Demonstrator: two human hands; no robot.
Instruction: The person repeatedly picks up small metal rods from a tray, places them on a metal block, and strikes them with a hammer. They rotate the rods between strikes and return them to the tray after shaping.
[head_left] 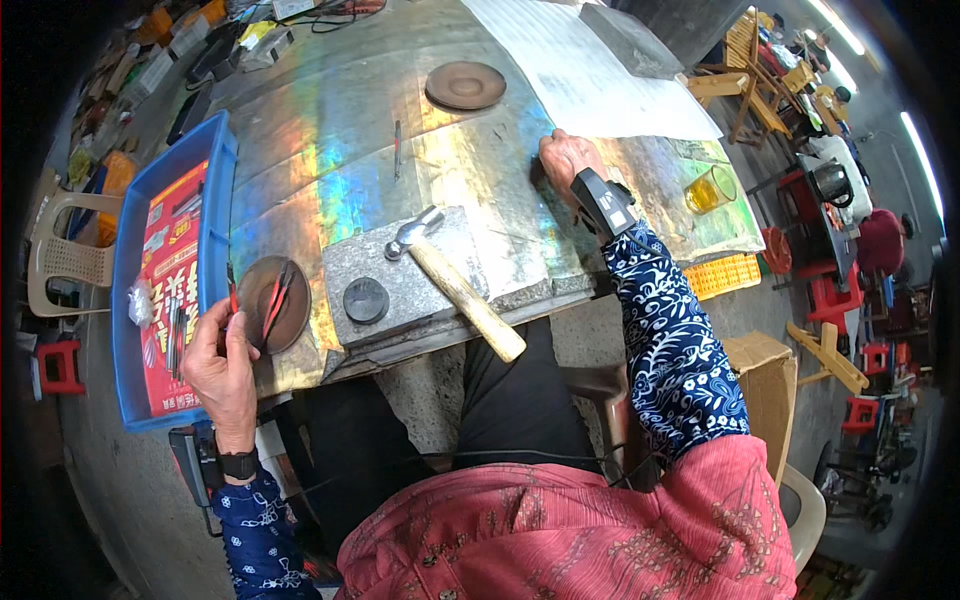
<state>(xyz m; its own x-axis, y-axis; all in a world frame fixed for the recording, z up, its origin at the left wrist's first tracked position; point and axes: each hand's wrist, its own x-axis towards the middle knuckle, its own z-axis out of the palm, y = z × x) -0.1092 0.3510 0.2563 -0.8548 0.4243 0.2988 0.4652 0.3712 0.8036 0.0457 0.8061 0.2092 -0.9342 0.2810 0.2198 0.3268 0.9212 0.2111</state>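
Slim red tool w/ dark tip: in L grip, thumb & index pinched closed on its near end, tip up & away from wearer. Just R of fingertips: shallow round dark-brown dish w/ slim red-and-black tools lying in it; can't tell if held tool touches rim. Step in hand looks like handling one tool at the dish. To do it well, prob. keep pinch light but firm on red part, lift clear of rim before any sideways move, tip away from the others so nothing snags.

L of that grip: blue rectangular plastic tray. Farther R: grey stone slab w/ round black puck & steel-headed hammer w/ pale wooden handle, handle overhanging desk edge; best not knocked. R grip well apart, far R & fwd, fingers curled; can't tell if it holds anything.
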